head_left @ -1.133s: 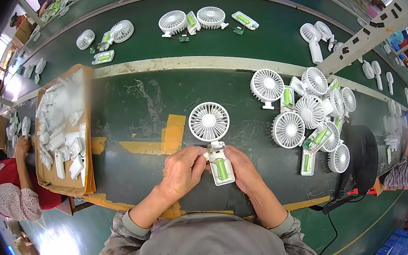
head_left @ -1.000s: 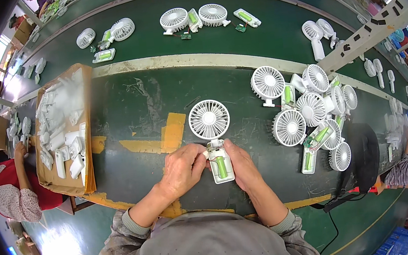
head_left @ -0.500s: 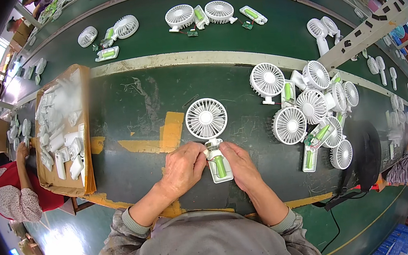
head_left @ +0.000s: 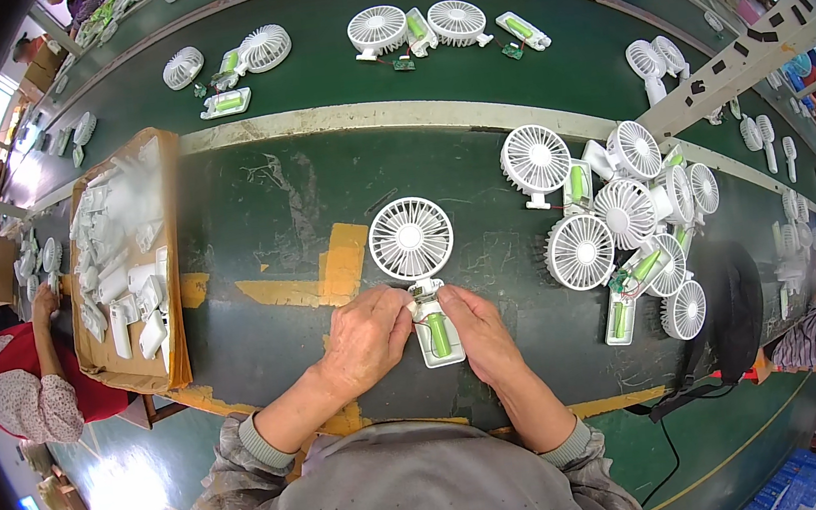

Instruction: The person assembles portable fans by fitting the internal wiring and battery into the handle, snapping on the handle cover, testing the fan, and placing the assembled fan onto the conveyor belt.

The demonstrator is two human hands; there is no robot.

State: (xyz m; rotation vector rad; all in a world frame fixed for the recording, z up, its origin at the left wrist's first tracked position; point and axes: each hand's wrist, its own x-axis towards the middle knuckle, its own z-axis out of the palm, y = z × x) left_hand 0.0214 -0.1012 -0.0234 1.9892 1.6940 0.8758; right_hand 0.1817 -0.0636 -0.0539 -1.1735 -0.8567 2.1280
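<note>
A white handheld fan [head_left: 410, 239] lies on the dark bench in front of me, its round grille pointing away. Its handle is open and shows a green battery [head_left: 439, 334], thin wires and a small circuit board [head_left: 425, 294] near the neck. My left hand [head_left: 367, 338] pinches at the board's left side with thumb and fingers; the fingertips partly hide what they grip. From the right, my right hand [head_left: 477, 326] is closed on the handle's upper edge, thumb beside the board.
Left of me stands a cardboard box [head_left: 176, 281] of white plastic casings. A pile of open fans [head_left: 625, 214] lies at the right, near a black bag [head_left: 736, 303]. Beyond a pale rail [head_left: 332, 121], more fan parts sit on a green conveyor [head_left: 317, 74]. A co-worker in red [head_left: 30, 384] is at far left.
The fans and parts on the far conveyor have shifted to the right. My hands and the fan between them stay almost in place.
</note>
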